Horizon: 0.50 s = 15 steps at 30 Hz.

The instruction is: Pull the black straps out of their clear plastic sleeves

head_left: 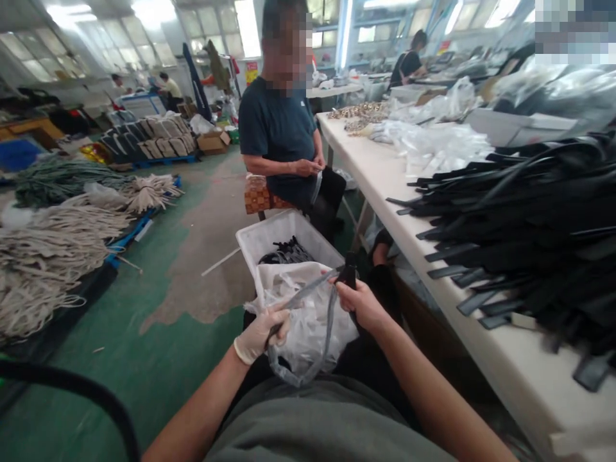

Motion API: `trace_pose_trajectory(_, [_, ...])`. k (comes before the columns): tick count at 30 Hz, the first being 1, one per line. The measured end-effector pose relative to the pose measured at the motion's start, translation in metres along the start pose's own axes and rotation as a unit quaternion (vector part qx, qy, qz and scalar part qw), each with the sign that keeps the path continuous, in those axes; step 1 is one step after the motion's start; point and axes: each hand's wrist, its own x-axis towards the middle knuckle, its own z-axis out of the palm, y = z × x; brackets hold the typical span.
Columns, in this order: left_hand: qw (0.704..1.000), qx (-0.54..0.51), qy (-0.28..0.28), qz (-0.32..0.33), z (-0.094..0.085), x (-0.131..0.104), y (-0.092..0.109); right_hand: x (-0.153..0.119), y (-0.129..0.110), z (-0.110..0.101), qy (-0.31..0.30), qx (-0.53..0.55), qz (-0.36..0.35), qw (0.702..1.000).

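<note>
A long strap (330,330), greyish under what looks like clear plastic wrap, hangs in a loop over my lap. My left hand (262,330), in a pale thin glove, is closed around one part of it, where a dark bit shows under the fingers. Higher and to the right, my right hand (360,303) pinches the strap near its black end (347,274), which points upward. Beneath both hands lies crumpled clear plastic (308,308), beside a white bin (248,247) with black straps (289,251) inside.
Along my right runs a long white table (409,234) with a heap of black straps (520,237) and plastic bags (433,141). A co-worker (283,135) sits ahead, behind the bin. Piles of beige straps (62,250) lie on the floor at left. A black tube (72,385) curves through the lower left.
</note>
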Motion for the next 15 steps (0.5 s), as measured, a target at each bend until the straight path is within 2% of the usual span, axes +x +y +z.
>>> trace_pose_trajectory(6, [0.998, 0.01, -0.036, -0.043, -0.007, -0.007, -0.013, 0.001, -0.013, -0.015, 0.004, 0.025, -0.048, 0.999])
trace_pose_trajectory(9, [0.994, 0.091, -0.016, -0.053, -0.004, -0.002, -0.017, -0.002, -0.023, -0.012, 0.004, -0.001, -0.052, 0.999])
trace_pose_trajectory(11, [0.981, 0.192, 0.028, -0.004, 0.004, 0.006, -0.015, -0.005, -0.029, -0.003, 0.011, -0.039, -0.05, 0.998])
trace_pose_trajectory(13, [0.957, 0.272, 0.068, 0.078, 0.017, 0.015, -0.007, -0.008, -0.032, 0.011, 0.005, -0.089, -0.04, 0.995])
trace_pose_trajectory(15, [0.935, 0.316, 0.079, 0.143, 0.034, 0.024, 0.004, -0.01, -0.032, 0.024, -0.018, -0.141, -0.044, 0.989])
